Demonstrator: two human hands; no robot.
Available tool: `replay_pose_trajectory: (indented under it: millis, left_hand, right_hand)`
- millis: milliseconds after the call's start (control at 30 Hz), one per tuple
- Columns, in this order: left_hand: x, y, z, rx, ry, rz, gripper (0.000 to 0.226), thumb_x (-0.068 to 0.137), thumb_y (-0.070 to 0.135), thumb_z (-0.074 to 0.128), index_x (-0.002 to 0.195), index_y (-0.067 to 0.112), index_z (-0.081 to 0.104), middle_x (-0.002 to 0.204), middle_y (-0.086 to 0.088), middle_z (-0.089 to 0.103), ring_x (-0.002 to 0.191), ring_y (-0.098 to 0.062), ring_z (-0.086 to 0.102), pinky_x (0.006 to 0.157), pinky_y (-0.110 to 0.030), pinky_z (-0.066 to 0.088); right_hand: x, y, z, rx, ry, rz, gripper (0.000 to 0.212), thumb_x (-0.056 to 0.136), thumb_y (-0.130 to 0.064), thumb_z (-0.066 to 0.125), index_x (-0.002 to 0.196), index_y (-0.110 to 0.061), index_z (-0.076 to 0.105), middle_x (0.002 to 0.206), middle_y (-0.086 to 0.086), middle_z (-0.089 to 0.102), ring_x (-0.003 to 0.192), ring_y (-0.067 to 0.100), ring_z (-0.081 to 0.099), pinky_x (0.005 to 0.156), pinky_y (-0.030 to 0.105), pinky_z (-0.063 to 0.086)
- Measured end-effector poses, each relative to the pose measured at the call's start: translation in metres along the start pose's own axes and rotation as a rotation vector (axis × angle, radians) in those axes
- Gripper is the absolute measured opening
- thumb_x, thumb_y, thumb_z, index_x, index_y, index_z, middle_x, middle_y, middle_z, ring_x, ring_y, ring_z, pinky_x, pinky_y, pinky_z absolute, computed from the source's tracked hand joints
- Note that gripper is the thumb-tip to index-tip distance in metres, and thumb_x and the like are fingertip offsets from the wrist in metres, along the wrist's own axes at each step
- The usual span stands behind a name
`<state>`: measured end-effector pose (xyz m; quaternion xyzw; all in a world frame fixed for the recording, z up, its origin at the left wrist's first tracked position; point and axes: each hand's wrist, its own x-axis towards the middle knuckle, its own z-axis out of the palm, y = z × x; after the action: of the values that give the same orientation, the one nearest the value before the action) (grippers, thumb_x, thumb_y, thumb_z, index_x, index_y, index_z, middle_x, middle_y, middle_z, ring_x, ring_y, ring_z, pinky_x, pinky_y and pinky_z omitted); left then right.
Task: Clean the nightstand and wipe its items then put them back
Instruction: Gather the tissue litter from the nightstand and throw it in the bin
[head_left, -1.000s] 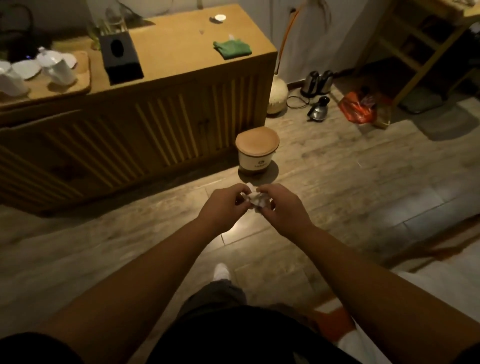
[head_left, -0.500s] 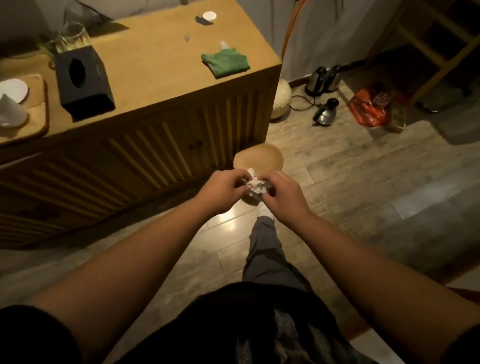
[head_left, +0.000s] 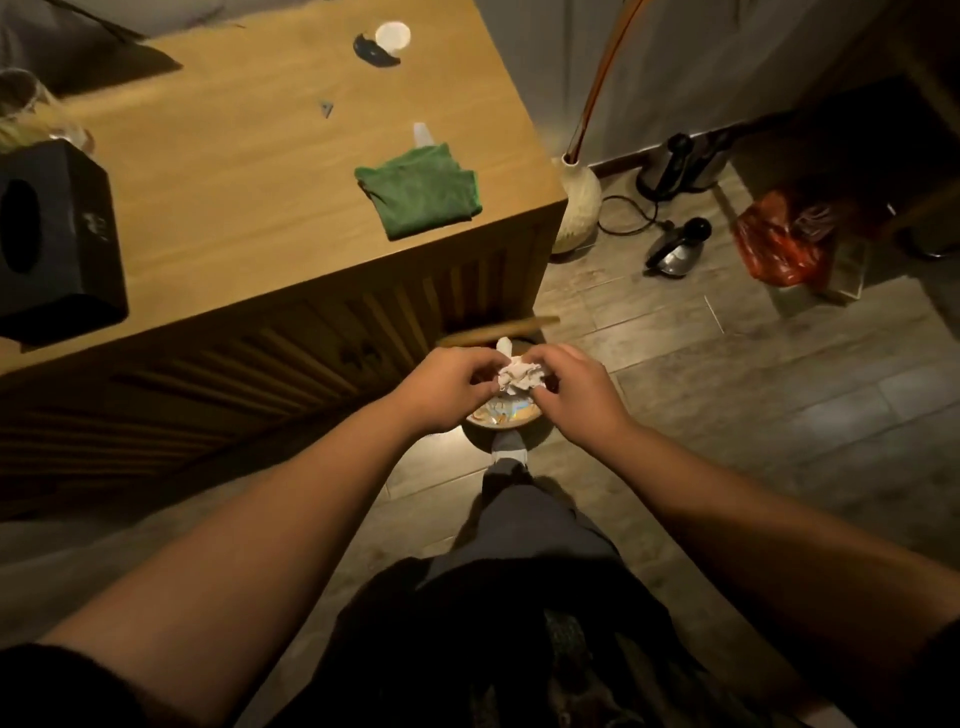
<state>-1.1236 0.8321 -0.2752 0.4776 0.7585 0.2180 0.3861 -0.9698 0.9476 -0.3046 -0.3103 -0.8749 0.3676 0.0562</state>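
Both hands are meeting right over the little pedal bin (head_left: 501, 415), and they're pinching the same crumpled tissue (head_left: 517, 375) between them. The left hand (head_left: 447, 387) is gripping it from its side with curled fingers, the right hand (head_left: 574, 392) is doing the same from the other side, so the wad is sitting squeezed in the gap between the two thumbs. My guess is they're balling it up tight so it drops cleanly into the bin instead of fluttering off.

The bin lid (head_left: 498, 332) is tipping up just beyond the hands, and a foot (head_left: 508, 449) is resting at the base right below them, probably pressing the pedal, which would explain why both hands are free to fuss with the tissue.

Up and to the left of the left hand, the nightstand (head_left: 249, 208) top is carrying a folded green cloth (head_left: 421, 192), and further left a black tissue box (head_left: 57, 244).

Hard to make out: most of the bin is hiding under the hands, only a sliver of shiny trash inside is showing. The pedal itself isn't visible. A glass at the far left edge is getting cut off, and the small bits near the back of the top are too dim to identify.
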Motion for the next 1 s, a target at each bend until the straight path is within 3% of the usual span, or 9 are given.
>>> replay_pose_trajectory:
  millis: [333,500,567,633,700,800,867,933,1000]
  left_hand:
    - [0.018,-0.042,0.050,-0.039,-0.241,-0.056,0.046,0.088,0.019,0.062,0.132,0.024,0.051,0.119,0.003,0.061,0.096,-0.012,0.057,0.084,-0.028,0.046]
    - [0.028,-0.066,0.076,-0.095,-0.251,-0.108,0.049,0.085,0.019,0.064,0.131,0.023,0.048,0.119,0.000,0.060,0.082,-0.011,0.053,0.075,-0.024,0.038]
    - [0.035,-0.078,0.086,-0.126,-0.276,-0.102,0.045,0.085,0.021,0.064,0.127,0.025,0.050,0.116,0.000,0.061,0.073,-0.006,0.053,0.070,-0.022,0.039]
    - [0.044,-0.091,0.096,-0.154,-0.300,-0.111,0.044,0.085,0.022,0.064,0.126,0.025,0.050,0.117,0.000,0.060,0.068,0.003,0.051,0.063,-0.012,0.036]
    - [0.053,-0.104,0.106,-0.141,-0.292,-0.144,0.050,0.086,0.022,0.064,0.132,0.026,0.044,0.124,-0.002,0.057,0.075,0.002,0.051,0.063,-0.008,0.034]
    - [0.065,-0.123,0.118,-0.121,-0.260,-0.236,0.057,0.087,0.027,0.063,0.138,0.024,0.039,0.134,-0.007,0.052,0.097,-0.017,0.056,0.075,-0.022,0.037]
    - [0.073,-0.136,0.124,-0.114,-0.256,-0.259,0.057,0.086,0.029,0.062,0.139,0.023,0.041,0.136,-0.008,0.051,0.104,-0.019,0.054,0.079,-0.025,0.037]
    - [0.080,-0.150,0.130,-0.074,-0.280,-0.262,0.058,0.086,0.029,0.061,0.139,0.019,0.041,0.139,-0.009,0.049,0.116,-0.023,0.051,0.085,-0.024,0.035]
    - [0.085,-0.163,0.137,-0.044,-0.312,-0.282,0.063,0.086,0.029,0.061,0.142,0.015,0.036,0.143,-0.010,0.044,0.126,-0.027,0.044,0.089,-0.023,0.029]
  right_hand:
    - [-0.010,0.041,0.055,0.030,-0.063,0.175,0.033,0.079,-0.002,0.066,0.110,-0.013,0.063,0.108,0.006,0.062,0.093,0.019,0.059,0.081,0.025,0.045]
    - [-0.005,0.055,0.082,0.072,-0.114,0.318,0.030,0.078,-0.016,0.059,0.107,-0.013,0.064,0.105,0.009,0.061,0.094,0.023,0.057,0.079,0.032,0.047]
    - [-0.005,0.059,0.089,0.102,-0.066,0.234,0.032,0.078,-0.023,0.056,0.101,-0.005,0.067,0.098,0.015,0.064,0.088,0.027,0.060,0.075,0.035,0.049]
    - [-0.005,0.071,0.104,0.117,0.050,0.137,0.023,0.082,-0.016,0.064,0.090,0.005,0.069,0.086,0.021,0.067,0.079,0.032,0.064,0.069,0.035,0.050]
    - [0.001,0.085,0.119,0.124,0.082,0.207,0.013,0.080,-0.005,0.072,0.087,0.006,0.069,0.084,0.020,0.069,0.079,0.032,0.066,0.070,0.032,0.049]
    - [0.022,0.106,0.145,0.145,0.057,0.431,0.018,0.087,-0.014,0.067,0.089,0.004,0.068,0.087,0.017,0.070,0.083,0.030,0.066,0.075,0.035,0.052]
    - [0.040,0.123,0.161,0.083,0.035,0.531,0.024,0.091,-0.023,0.061,0.092,0.000,0.066,0.089,0.014,0.070,0.087,0.029,0.066,0.075,0.032,0.051]
    - [0.059,0.138,0.175,0.111,-0.040,0.602,0.029,0.086,-0.022,0.067,0.106,-0.002,0.062,0.102,0.014,0.068,0.097,0.029,0.064,0.083,0.032,0.050]
    - [0.074,0.151,0.186,0.332,-0.154,0.706,0.057,0.080,-0.014,0.073,0.131,-0.008,0.048,0.122,0.012,0.060,0.112,0.027,0.058,0.092,0.032,0.047]
